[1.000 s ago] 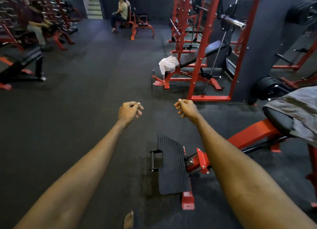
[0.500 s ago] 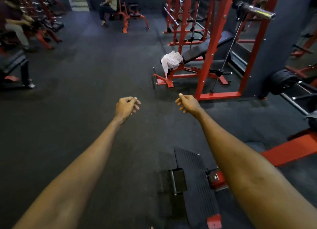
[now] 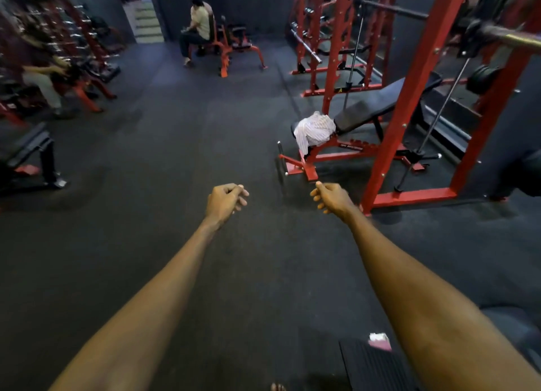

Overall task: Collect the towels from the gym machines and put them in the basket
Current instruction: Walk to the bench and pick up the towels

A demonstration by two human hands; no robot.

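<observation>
A white striped towel (image 3: 314, 128) lies crumpled over the front end of a black incline bench (image 3: 380, 106) on a red frame, ahead and to the right. Both my arms reach forward over the dark floor. My left hand (image 3: 225, 201) and my right hand (image 3: 330, 198) hang with fingers loosely curled and hold nothing. The right hand is short of the bench's red foot, well below the towel. No basket is in view.
A red rack upright (image 3: 409, 97) stands just right of the bench, with a barbell (image 3: 512, 39) above. A black footplate (image 3: 371, 364) lies at the bottom right. A seated person (image 3: 199, 30) is at the back, another person (image 3: 41, 71) at the left near a black bench (image 3: 26, 150).
The view has moved forward toward the bench with the towel. The footplate has slid down to the frame's bottom edge. Both hands stay loosely curled and hold nothing.
</observation>
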